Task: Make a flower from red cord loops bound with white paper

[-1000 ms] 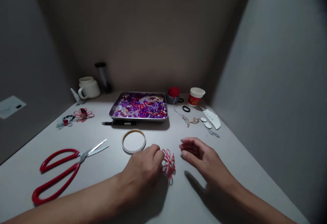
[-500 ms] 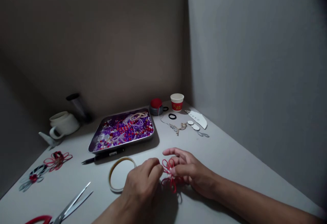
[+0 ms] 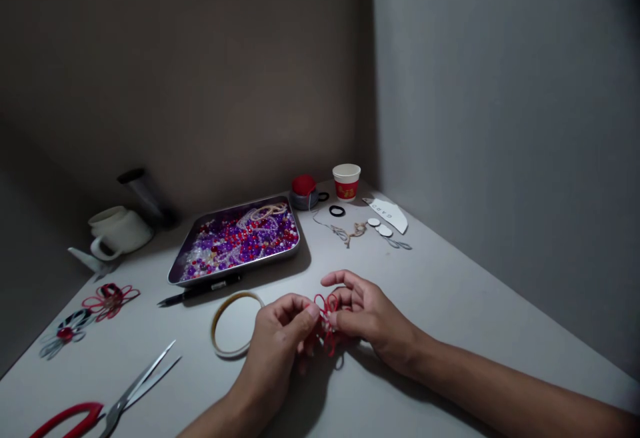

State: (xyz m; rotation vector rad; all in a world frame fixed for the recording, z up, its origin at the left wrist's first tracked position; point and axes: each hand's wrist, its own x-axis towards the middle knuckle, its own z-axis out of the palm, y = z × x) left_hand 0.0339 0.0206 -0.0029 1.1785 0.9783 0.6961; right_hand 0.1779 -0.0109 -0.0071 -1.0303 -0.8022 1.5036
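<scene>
Between my two hands is a flower of looped red cord (image 3: 329, 305) with small pale beads at its middle. My right hand (image 3: 367, 315) pinches it from the right between thumb and bent fingers, the index finger reaching out above. At its left side, my left hand (image 3: 287, 331) has thumb and index fingertip pressed together on the edge of a red loop. The hands partly cover the flower. Just left of my left hand lies a roll of tape (image 3: 216, 338). A grey loop (image 3: 340, 363) shows beneath the flower.
A metal tray (image 3: 173, 277) of beads stands behind, with a pen (image 3: 175, 299) before it. Red-handled scissors (image 3: 120, 408) lie open at front left. Two cord flowers (image 3: 110, 301), a white jug (image 3: 125, 235), red thread (image 3: 303, 186), a paper cup (image 3: 347, 188) and card scraps (image 3: 390, 215) surround the work.
My left hand has turned, so its thumb now shows pressed against the index finger at the flower's left edge. The whole scene sits slightly higher in view.
</scene>
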